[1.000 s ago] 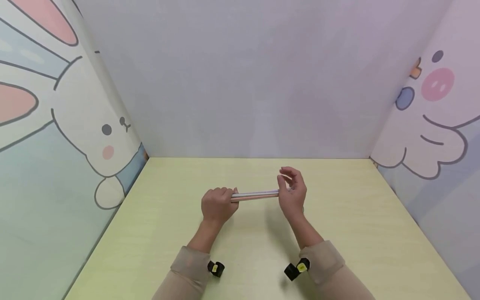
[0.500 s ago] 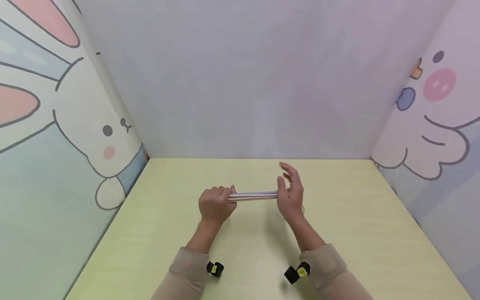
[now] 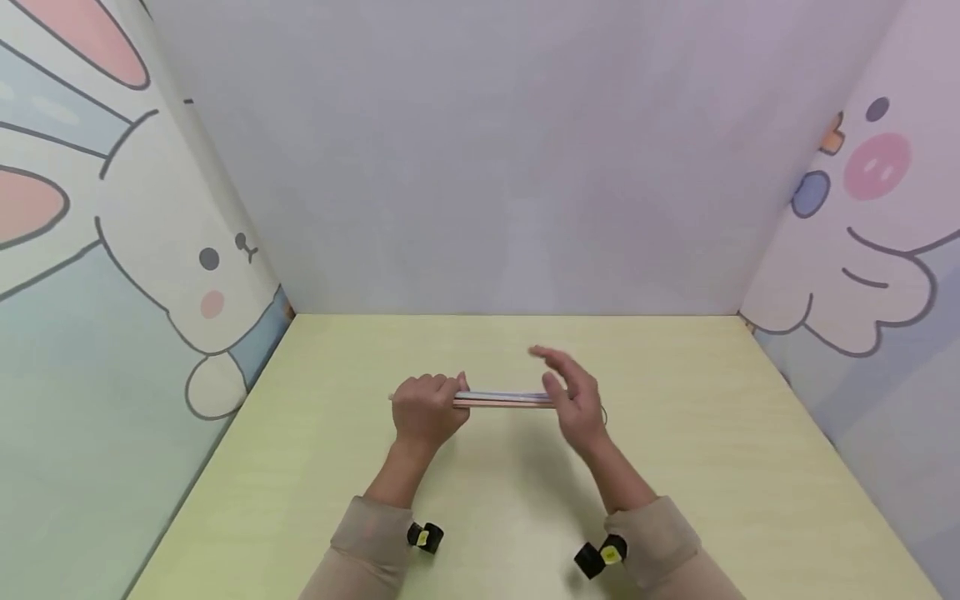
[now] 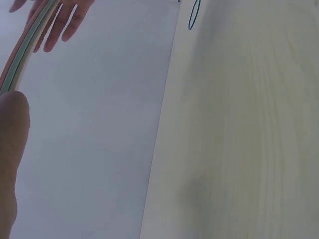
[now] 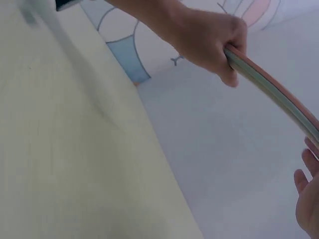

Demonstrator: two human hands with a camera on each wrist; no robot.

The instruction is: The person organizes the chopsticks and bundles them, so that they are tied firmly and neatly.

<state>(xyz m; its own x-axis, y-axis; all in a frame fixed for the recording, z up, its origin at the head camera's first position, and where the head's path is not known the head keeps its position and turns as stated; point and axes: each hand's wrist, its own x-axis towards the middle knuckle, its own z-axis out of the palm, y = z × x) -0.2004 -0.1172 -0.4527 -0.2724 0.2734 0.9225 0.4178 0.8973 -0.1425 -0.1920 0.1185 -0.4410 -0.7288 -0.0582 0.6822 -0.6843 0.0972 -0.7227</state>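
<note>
My left hand (image 3: 426, 408) grips a bundle of long, thin pastel strips (image 3: 502, 400), held level above the table. Pink, green and pale edges of the bundle (image 5: 276, 92) show in the right wrist view, and one thin tip sticks out left of the fist. At the bundle's other end is my right hand (image 3: 577, 408), its fingers stretched out and its palm by the ends, which it hides. The left wrist view shows those spread fingers (image 4: 61, 27) behind the strips. A thin teal loop (image 4: 193, 15) appears against the tabletop, seen beside my right hand in the head view.
The pale yellow table (image 3: 480, 517) runs back to a plain grey wall (image 3: 480, 167). Side walls with a cartoon rabbit (image 3: 165, 233) and a cartoon pig (image 3: 862, 208) stand left and right. Black wrist cameras (image 3: 426, 537) hang at the sleeve cuffs.
Both hands and the bundle have shifted slightly left and toward the body. The right hand's fingers have straightened and now lean left over the bundle. The left hand has kept its grip.
</note>
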